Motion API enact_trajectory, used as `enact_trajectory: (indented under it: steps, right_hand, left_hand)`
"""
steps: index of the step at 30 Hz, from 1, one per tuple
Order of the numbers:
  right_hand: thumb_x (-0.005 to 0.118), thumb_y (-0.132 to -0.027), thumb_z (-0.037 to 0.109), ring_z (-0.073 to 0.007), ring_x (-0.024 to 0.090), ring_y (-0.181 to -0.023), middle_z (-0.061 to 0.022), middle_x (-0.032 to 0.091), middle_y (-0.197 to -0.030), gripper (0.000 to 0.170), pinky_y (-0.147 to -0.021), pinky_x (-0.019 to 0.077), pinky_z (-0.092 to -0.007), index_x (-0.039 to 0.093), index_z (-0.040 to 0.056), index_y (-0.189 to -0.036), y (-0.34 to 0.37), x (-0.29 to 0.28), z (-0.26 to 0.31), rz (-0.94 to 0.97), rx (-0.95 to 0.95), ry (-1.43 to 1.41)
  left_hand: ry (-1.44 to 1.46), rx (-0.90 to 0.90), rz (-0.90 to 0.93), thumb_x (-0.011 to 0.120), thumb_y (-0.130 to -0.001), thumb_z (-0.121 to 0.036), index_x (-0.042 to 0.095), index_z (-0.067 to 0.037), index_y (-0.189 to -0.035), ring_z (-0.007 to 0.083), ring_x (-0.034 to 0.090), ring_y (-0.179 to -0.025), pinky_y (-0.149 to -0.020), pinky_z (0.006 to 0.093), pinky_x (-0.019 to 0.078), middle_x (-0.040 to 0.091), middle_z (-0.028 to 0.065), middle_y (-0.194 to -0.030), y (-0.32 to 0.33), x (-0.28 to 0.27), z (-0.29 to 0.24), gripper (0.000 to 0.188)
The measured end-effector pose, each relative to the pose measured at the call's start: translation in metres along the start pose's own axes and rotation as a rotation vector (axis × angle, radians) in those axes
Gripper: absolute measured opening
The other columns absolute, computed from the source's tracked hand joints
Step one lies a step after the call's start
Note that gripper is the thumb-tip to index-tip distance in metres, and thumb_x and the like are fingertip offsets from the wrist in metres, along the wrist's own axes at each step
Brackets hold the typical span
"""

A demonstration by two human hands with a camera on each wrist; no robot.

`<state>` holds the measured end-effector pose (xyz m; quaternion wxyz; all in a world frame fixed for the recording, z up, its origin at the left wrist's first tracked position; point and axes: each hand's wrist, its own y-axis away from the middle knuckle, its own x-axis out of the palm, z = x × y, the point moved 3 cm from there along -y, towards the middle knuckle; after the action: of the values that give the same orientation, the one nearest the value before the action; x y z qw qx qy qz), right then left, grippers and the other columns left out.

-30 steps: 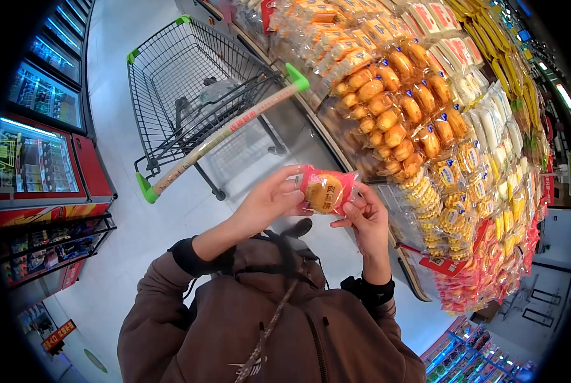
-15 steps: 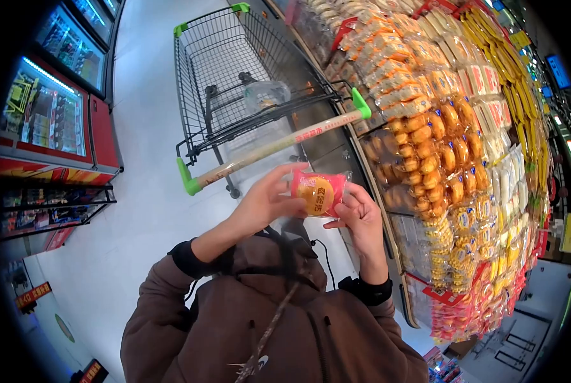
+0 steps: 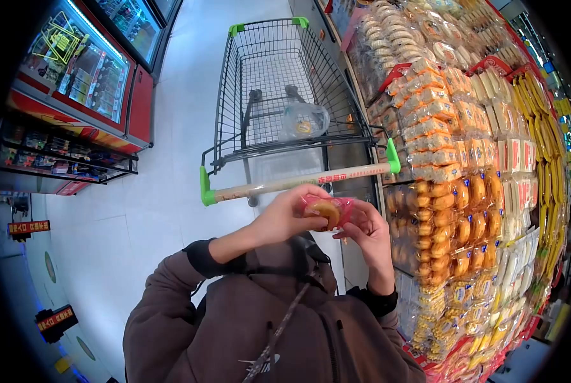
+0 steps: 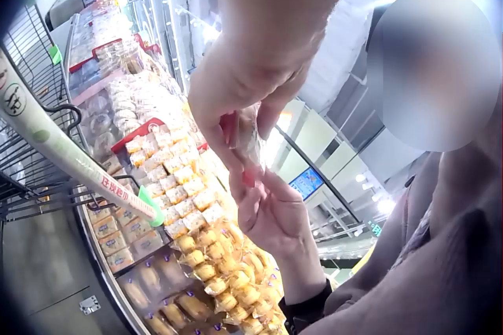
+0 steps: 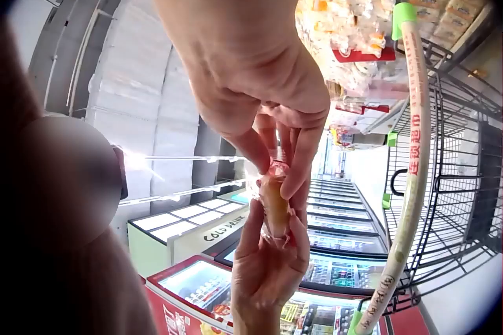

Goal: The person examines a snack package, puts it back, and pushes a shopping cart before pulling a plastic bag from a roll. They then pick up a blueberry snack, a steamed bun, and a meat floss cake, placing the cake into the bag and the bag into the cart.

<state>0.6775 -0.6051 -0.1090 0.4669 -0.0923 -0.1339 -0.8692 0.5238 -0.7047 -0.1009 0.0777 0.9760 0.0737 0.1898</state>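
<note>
A round golden pastry in a clear and pink wrapper (image 3: 327, 211) is held between both hands at chest height, in front of the cart handle. My left hand (image 3: 287, 216) pinches its left side, thumb along the near edge. On the other side my right hand (image 3: 370, 231) pinches the wrapper's right end between thumb and fingers. In the right wrist view the pastry (image 5: 275, 203) shows nearly edge-on between the fingertips of both hands. The left wrist view has it mostly hidden behind the left hand (image 4: 251, 76).
A wire shopping cart (image 3: 225, 96) with green corners stands just ahead, a clear plastic bag (image 3: 306, 121) inside it. Along the right runs a display heaped with packaged breads (image 3: 435, 223). Red-framed drinks fridges (image 3: 132, 105) line the left side, across a pale floor (image 3: 170, 127).
The head view has swung, so the cart and bread display stand more squarely ahead. The pastry has tilted, its printed face turned away, and the wrapper looks more bunched. Both hands keep holding it.
</note>
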Motion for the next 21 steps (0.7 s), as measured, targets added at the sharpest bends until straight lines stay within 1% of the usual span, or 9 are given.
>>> enact_trajectory:
  steps: [3, 7, 9, 12, 13, 15, 16, 18, 21]
  right_hand:
    - [0.054, -0.081, -0.004, -0.0203, 0.06, -0.091, -0.0139, 0.058, -0.105, 0.04, -0.072, 0.0544, -0.0339, 0.043, -0.0007, -0.12, -0.012, -0.018, 0.015, 0.034, 0.002, 0.031]
    - [0.052, -0.083, -0.008, -0.0202, 0.059, -0.094, -0.0137, 0.055, -0.112, 0.038, -0.072, 0.0524, -0.0304, 0.044, -0.0006, -0.119, -0.027, -0.039, 0.018, 0.135, -0.028, -0.047]
    - [0.052, -0.083, -0.007, -0.0215, 0.059, -0.095, -0.0141, 0.056, -0.112, 0.038, -0.073, 0.0518, -0.0302, 0.044, -0.0007, -0.119, -0.036, -0.047, 0.02, 0.211, -0.029, -0.02]
    - [0.051, -0.084, -0.006, -0.0234, 0.06, -0.094, -0.0153, 0.056, -0.111, 0.034, -0.073, 0.051, -0.03, 0.045, -0.0013, -0.118, -0.047, -0.048, 0.035, 0.214, -0.007, -0.064]
    - [0.05, -0.085, -0.005, -0.0239, 0.06, -0.093, -0.0157, 0.056, -0.11, 0.033, -0.073, 0.0509, -0.03, 0.046, -0.0014, -0.117, -0.051, -0.052, 0.036, 0.203, -0.017, -0.064]
    - [0.05, -0.086, -0.004, -0.0249, 0.061, -0.093, -0.0165, 0.057, -0.11, 0.031, -0.073, 0.0506, -0.0301, 0.046, -0.0016, -0.116, -0.058, -0.061, 0.038, 0.179, -0.039, -0.064]
    - [0.048, -0.087, -0.001, -0.0249, 0.061, -0.091, -0.0173, 0.058, -0.108, 0.026, -0.073, 0.0504, -0.0303, 0.047, -0.0025, -0.113, -0.061, -0.065, 0.04, 0.128, -0.036, -0.031]
    - [0.048, -0.087, 0.002, -0.0248, 0.061, -0.091, -0.0177, 0.058, -0.107, 0.025, -0.073, 0.0504, -0.0308, 0.047, -0.003, -0.112, -0.066, -0.072, 0.039, 0.077, -0.03, -0.042]
    - [0.048, -0.087, 0.009, -0.0251, 0.062, -0.086, -0.0176, 0.059, -0.104, 0.026, -0.071, 0.0508, -0.0309, 0.049, -0.0034, -0.11, -0.077, -0.08, 0.035, -0.022, -0.018, -0.01]
  left_hand:
    - [-0.052, 0.051, -0.038, 0.065, -0.078, -0.001, 0.048, -0.002, -0.11, 0.0108, 0.054, -0.095, -0.082, 0.0253, 0.0456, 0.056, 0.0053, -0.103, -0.02, 0.008, -0.005, 0.036]
    - [-0.167, 0.114, -0.095, 0.064, -0.078, -0.001, 0.049, -0.003, -0.11, 0.0128, 0.054, -0.096, -0.084, 0.0267, 0.0457, 0.055, 0.0054, -0.104, -0.035, 0.016, -0.015, 0.036]
    - [-0.167, 0.133, -0.127, 0.063, -0.078, -0.001, 0.049, -0.003, -0.11, 0.0132, 0.054, -0.097, -0.084, 0.0269, 0.0455, 0.055, 0.0049, -0.104, -0.036, 0.016, -0.025, 0.035]
    - [-0.109, 0.187, -0.222, 0.062, -0.079, -0.001, 0.049, -0.002, -0.111, 0.0131, 0.054, -0.097, -0.084, 0.0268, 0.0454, 0.055, 0.0051, -0.104, -0.037, -0.003, -0.032, 0.034]
    - [-0.081, 0.208, -0.262, 0.061, -0.08, -0.001, 0.049, -0.002, -0.111, 0.013, 0.054, -0.097, -0.084, 0.0267, 0.0455, 0.055, 0.0053, -0.104, -0.038, -0.014, -0.035, 0.034]
    - [-0.326, 0.222, -0.371, 0.06, -0.081, -0.001, 0.048, -0.002, -0.112, 0.0126, 0.055, -0.096, -0.083, 0.0262, 0.046, 0.056, 0.0059, -0.103, -0.042, -0.036, -0.061, 0.033]
    - [-0.188, 0.214, -0.376, 0.06, -0.081, -0.002, 0.046, -0.002, -0.113, 0.0124, 0.056, -0.095, -0.082, 0.0257, 0.0469, 0.056, 0.0067, -0.102, -0.048, -0.045, -0.072, 0.034]
    - [-0.355, 0.323, -0.419, 0.059, -0.082, -0.004, 0.044, -0.002, -0.115, 0.0127, 0.058, -0.091, -0.079, 0.0249, 0.0482, 0.057, 0.0072, -0.101, -0.064, -0.071, -0.09, 0.036]
    - [-0.413, 0.281, -0.419, 0.061, -0.081, -0.007, 0.046, -0.002, -0.113, 0.0111, 0.057, -0.09, -0.078, 0.0234, 0.047, 0.057, 0.0062, -0.099, -0.101, -0.107, -0.107, 0.035]
